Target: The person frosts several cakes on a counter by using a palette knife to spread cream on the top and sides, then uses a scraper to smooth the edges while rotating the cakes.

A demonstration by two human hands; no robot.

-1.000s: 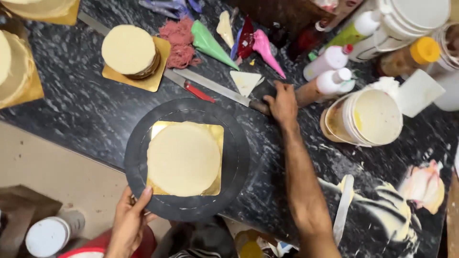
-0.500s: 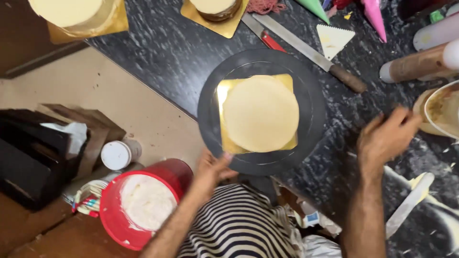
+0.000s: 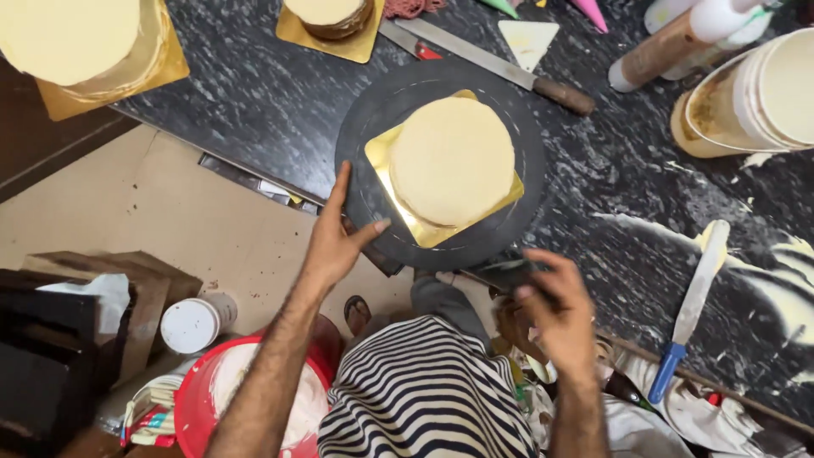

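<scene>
A pale round cake [image 3: 449,161] sits on a square gold board [image 3: 386,157] on a black turntable [image 3: 365,119] on the dark marbled counter [image 3: 254,93]. My left hand [image 3: 339,242] lies flat against the turntable's left rim, fingers stretched out, thumb resting on its top. My right hand [image 3: 551,309] is blurred at the turntable's near edge, fingers curled. Whether it holds the dark thing in front of it I cannot tell.
A long knife [image 3: 500,69] and a cream triangular scraper [image 3: 527,41] lie behind the turntable. Bottles [image 3: 661,51] and a cream tub [image 3: 763,93] stand right; a blue-handled palette knife [image 3: 691,305] lies on smeared counter. Two other cakes [image 3: 76,42] [image 3: 331,13] sit left. A red bucket [image 3: 195,407] stands below.
My left hand has slid up from the turntable's near edge onto its left rim. My right hand has drawn back from the counter at the right to the turntable's front edge.
</scene>
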